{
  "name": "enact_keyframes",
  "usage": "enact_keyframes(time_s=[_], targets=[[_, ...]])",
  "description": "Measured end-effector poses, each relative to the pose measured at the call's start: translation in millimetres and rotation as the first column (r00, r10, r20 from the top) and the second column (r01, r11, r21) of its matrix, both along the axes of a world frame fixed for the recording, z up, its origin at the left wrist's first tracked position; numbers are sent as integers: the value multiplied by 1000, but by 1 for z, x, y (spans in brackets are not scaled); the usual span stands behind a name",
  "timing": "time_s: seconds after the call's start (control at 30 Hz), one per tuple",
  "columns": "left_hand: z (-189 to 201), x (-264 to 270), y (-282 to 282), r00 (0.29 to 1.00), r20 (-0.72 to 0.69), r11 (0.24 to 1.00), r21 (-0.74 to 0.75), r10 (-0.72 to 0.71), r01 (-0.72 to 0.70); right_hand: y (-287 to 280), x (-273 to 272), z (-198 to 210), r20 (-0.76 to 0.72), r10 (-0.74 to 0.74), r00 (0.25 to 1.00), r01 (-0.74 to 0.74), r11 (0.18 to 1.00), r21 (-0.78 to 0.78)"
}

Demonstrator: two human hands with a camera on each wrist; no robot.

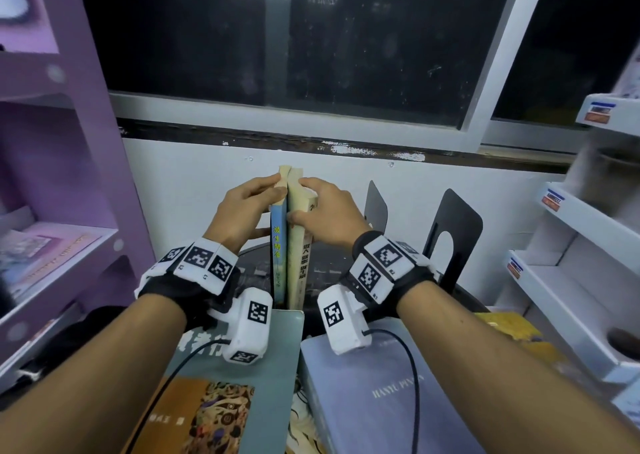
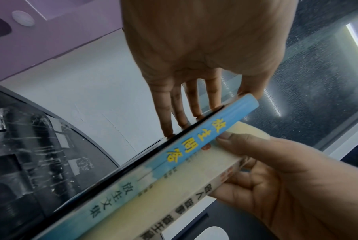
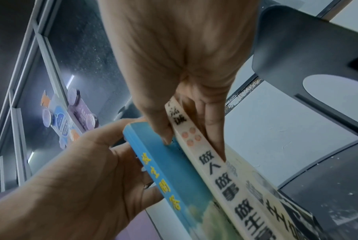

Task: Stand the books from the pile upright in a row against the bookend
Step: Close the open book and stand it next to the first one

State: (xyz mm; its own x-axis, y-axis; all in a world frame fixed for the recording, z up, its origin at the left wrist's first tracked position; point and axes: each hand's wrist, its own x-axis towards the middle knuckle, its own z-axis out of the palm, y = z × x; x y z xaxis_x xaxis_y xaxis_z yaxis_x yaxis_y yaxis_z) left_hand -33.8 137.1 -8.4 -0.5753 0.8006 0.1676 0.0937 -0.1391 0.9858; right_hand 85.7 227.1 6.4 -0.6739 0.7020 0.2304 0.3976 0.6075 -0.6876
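Books — a blue-spined book (image 1: 279, 245) and a cream-spined book (image 1: 298, 245) — are held upright side by side on the dark round table (image 1: 325, 273), spines toward the camera. The blue one is pressed by the straight fingers of the left hand (image 1: 242, 207); the cream one is pinched by the right hand (image 1: 329, 211). Two black bookends (image 1: 453, 232) stand just to the right — apart from the pair. More books (image 1: 363, 384) lie flat in front.

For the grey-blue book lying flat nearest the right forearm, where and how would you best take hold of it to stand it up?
Probably by its long left edge, coming from above and the left. The grey-blue flat book lies cover-up with that edge exposed along the gap beside the teal flat book, so fingers could hook under it. First the right hand must let go of the cream-spined upright book.
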Motion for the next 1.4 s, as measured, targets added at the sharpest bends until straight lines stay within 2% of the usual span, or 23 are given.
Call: enact_keyframes(time_s=[0.17,0.3,0.4,0.67,1.0,1.27,1.4], targets=[[1,2,-2,1000,13,1000,20,-1,1,-5,6,4,-5,92,996,-89,957,-277],[0,5,-1,1000,16,1000,23,-3,2,-9,7,4,22,140,990,-122,919,-374],[0,6,-2,1000,28,1000,27,0,-1,-10,5,3,22,140,990,-122,917,-379],[1,6,-5,999,31,999,21,-26,25,-14,2,4,40,116,992,-101,957,-272],[3,7,-8,999,35,1000,-4,-18,18,-19,4,5,52,124,991,-105,954,-280],[15,10,-22,996,19,991,-105,-85,86,-24,10,8,79,109,991,-77,942,-325],[16,7,-34,994,-80,979,-199,-68,51,-31,16,13,109,103,989,-67,955,-287]])
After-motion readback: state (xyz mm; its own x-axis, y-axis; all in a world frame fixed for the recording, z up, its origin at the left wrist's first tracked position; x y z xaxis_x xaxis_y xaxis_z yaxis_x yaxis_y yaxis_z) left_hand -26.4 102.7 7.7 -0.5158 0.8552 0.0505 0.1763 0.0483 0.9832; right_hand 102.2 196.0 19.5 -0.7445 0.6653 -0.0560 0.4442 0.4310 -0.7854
